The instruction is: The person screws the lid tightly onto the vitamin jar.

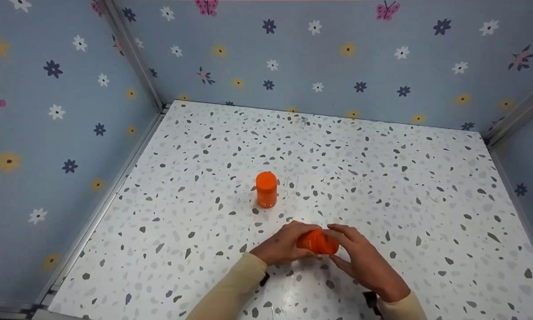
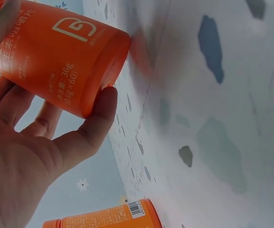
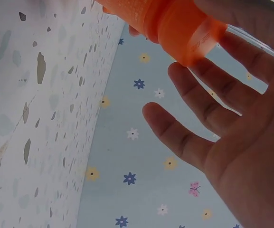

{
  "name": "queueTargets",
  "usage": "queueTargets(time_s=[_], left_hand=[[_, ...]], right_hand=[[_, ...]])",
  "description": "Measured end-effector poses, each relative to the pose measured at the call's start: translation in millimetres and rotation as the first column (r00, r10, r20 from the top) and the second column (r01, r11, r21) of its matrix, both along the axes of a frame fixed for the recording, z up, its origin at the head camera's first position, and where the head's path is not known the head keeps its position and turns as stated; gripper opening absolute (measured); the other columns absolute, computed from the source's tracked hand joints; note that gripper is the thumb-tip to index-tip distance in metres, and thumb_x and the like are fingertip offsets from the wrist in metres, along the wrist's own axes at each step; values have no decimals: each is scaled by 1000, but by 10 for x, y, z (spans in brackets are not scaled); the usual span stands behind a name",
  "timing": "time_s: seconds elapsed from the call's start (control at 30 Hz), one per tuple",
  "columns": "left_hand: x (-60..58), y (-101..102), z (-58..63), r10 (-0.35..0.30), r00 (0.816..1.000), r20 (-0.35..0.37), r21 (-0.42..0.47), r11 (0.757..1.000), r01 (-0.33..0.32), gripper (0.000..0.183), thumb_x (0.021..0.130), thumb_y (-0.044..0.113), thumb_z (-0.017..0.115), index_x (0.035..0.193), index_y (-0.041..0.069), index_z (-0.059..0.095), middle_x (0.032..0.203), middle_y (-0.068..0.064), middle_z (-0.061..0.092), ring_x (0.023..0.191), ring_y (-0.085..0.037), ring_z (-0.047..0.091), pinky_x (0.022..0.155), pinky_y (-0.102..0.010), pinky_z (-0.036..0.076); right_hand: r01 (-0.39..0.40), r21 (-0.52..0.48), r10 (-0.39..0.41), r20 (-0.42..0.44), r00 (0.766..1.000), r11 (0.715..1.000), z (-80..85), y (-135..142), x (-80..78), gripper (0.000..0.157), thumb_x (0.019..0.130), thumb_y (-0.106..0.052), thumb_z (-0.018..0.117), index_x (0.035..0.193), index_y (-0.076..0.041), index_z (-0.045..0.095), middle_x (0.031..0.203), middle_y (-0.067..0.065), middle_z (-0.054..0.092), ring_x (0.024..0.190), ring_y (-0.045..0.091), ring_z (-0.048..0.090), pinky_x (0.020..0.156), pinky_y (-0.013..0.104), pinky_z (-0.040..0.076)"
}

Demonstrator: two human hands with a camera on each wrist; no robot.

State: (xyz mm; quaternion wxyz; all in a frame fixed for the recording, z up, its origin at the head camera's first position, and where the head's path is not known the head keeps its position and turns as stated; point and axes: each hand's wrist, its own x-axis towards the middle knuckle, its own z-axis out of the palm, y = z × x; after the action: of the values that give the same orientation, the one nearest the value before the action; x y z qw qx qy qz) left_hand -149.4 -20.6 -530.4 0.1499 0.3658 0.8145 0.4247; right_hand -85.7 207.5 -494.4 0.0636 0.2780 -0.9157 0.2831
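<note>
An orange plastic bottle (image 1: 307, 242) with pale printing lies tilted between the two hands, its orange cap (image 1: 329, 244) toward the right. My left hand (image 1: 286, 243) grips the body. In the left wrist view one fingertip presses at the base edge of the bottle (image 2: 75, 57). From the other side, my right hand (image 1: 360, 254) holds the cap (image 3: 186, 35) between thumb and fingers, while its lowest finger stands apart from it in the right wrist view. A second orange bottle (image 1: 266, 191), capped, stands upright beyond the left hand. Its barcode label shows in the left wrist view.
The white speckled tabletop (image 1: 195, 178) spreads under everything. Blue flower-patterned panels (image 1: 293, 58) rise at the back and both sides, joined by metal corner posts (image 1: 135, 55). Pale sleeves (image 1: 230, 286) cover the forearms, and dark straps sit at the wrists.
</note>
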Motion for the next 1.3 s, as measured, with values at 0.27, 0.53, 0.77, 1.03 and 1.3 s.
queueTargets(time_s=[0.27,0.53,0.77,1.03,1.3], left_hand=[[-13,9,9,-18,1000,22,21,1000,17,54,87,22,79,137,21,58,124,5,64,108,-8,54,96,-26,45],[-12,8,-8,-23,1000,-9,16,1000,23,54,87,27,79,136,20,59,123,5,65,106,-8,55,94,-27,45],[-1,-1,-12,-20,1000,-21,14,1000,21,52,88,24,79,136,19,59,123,3,64,107,-9,55,96,-27,45],[-5,-15,-5,-26,1000,-13,13,1000,26,54,88,22,79,137,19,58,124,3,64,107,-9,55,97,-27,45],[-12,0,-15,-30,999,-15,40,999,31,52,87,21,79,136,19,59,124,4,65,108,-9,55,98,-27,45]], right_hand=[[45,0,-45,5,999,999,-7,-16,-6,61,77,-11,87,132,-8,60,123,9,60,109,26,62,87,41,56],[159,66,-160,13,987,985,1,-60,-1,58,78,-24,87,127,-6,63,111,7,64,96,20,62,81,38,56],[178,86,-179,13,984,980,0,-60,6,66,77,-31,87,131,-6,60,116,10,64,101,24,63,83,41,56],[56,14,-57,72,996,998,3,-5,7,68,76,-11,87,138,-11,57,136,12,54,120,32,57,94,48,52],[48,30,-50,67,997,998,17,-3,3,63,77,-7,86,134,-11,60,126,9,59,112,26,59,92,44,54]])
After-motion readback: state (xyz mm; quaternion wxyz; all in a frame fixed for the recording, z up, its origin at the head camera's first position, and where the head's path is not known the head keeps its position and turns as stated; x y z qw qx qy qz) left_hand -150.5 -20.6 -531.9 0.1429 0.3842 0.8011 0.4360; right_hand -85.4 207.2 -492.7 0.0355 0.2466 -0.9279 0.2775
